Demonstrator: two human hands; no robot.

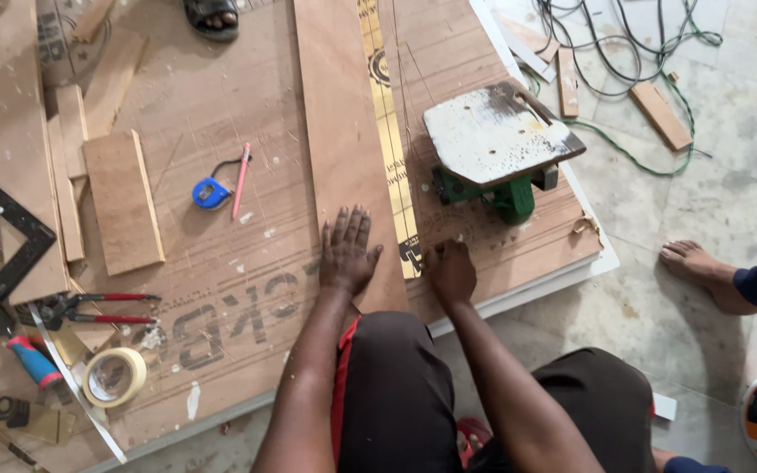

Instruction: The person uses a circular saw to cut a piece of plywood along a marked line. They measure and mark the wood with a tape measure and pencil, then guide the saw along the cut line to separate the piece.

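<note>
Left hand lies flat, palm down, on the near end of a long narrow plywood strip. Fingers spread slightly, all pointing away from the person along the strip's length; the strip passes under the palm and runs off the top of the view.

Right hand rests just right of the strip's near end. Fingers curled under; whether they pinch anything cannot be told. Between the two hands lies a yellow steel ruler, set along the strip's right edge, its near end just beside the right hand's knuckles and touching the strip's edge.

Strip and ruler both lie on a large plywood sheet spread on the floor.

Beyond the right hand, apart from it: a green circular saw tipped over, its worn metal base plate facing up. Left of the strip, well apart from the hands: blue tape measure with a red pencil beside it, a short board, black framing square, red-handled pliers, roll of masking tape. Tangled cables on the floor at upper right. Another person's bare foot at right.
</note>
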